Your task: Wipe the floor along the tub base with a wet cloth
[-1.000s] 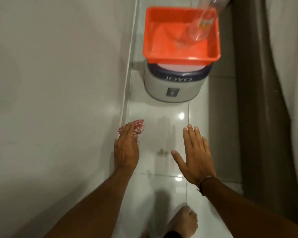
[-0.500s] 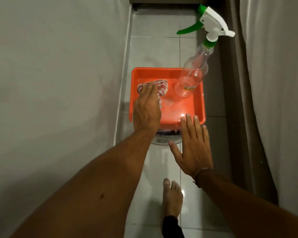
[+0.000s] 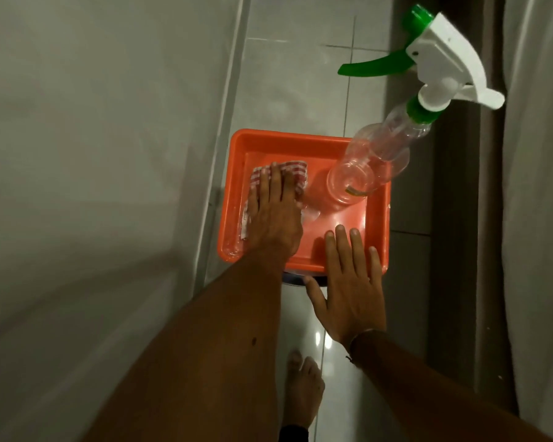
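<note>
A red-and-white checked cloth lies in the left part of an orange plastic tray, with my left hand flat on top of it, fingers over it. My right hand hovers open over the tray's near right edge, fingers spread, holding nothing. The white tub wall fills the left side, and its base meets the tiled floor along a pale strip.
A clear spray bottle with a green-and-white trigger head stands tilted in the tray's right part. The tray rests on a round container, mostly hidden. A dark ledge and white curtain bound the right. My bare foot stands on the floor below.
My left hand lifted the cloth from the floor by the tub base into the orange tray and now presses it there. My right hand rose from the floor to the tray's near edge.
</note>
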Tool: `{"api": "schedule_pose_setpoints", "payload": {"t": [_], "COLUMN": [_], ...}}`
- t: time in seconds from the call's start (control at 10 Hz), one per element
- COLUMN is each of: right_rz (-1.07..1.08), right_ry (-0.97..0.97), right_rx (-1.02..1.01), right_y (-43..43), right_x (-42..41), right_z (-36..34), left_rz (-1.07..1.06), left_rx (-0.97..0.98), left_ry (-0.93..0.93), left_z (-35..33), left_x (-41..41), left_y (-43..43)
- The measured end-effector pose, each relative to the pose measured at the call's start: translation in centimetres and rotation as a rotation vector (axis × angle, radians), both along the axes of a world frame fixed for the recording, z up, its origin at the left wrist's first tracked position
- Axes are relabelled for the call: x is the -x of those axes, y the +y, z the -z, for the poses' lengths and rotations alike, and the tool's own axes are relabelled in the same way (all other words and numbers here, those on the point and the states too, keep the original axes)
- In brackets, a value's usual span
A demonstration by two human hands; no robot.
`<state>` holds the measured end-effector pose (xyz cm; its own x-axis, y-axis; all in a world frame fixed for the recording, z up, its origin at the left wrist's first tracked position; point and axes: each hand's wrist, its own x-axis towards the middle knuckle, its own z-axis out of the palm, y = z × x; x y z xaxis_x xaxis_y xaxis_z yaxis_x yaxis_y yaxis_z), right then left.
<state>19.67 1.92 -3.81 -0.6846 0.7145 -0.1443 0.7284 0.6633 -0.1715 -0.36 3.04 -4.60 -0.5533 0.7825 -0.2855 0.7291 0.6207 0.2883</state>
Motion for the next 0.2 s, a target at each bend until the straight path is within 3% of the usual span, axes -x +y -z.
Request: {"api": "schedule_pose_setpoints", "payload": {"t": [0.2], "right_rz": [0.001], "right_ry": [0.038], "right_rx": [0.065], "right_y": [0.3], "right_x": [-0.6], "right_z": [-1.8], "left_rz": [-0.035], "left_rx": [0.002], "left_ry": [-0.05], "left_z": [-2.9], "left_x": [-0.4], "left_y": [-1.3]}}
